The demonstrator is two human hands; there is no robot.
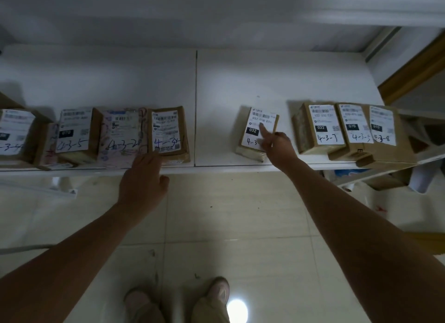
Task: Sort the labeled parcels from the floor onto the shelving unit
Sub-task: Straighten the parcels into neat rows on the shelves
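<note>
A white shelf (216, 82) carries a row of brown labelled parcels. Alone at centre right lies a small parcel (255, 123) with a black "032" tag and handwriting starting "4-3". My right hand (277, 147) covers its near right corner, and the index finger lies straight on the label. To the left stands a parcel marked "4-3-4" (168, 127). My left hand (142, 180) touches its near bottom edge with its fingertips, thumb out to the side. Neither hand lifts a parcel.
Left of the "4-3-4" parcel sit a pink-patterned parcel (120, 132), one marked "4-3-5" (74, 130) and another (14, 132) at the edge. Three parcels (354, 127) crowd the shelf's right end. Tiled floor (216, 226) and my shoes lie below; bags sit at lower right.
</note>
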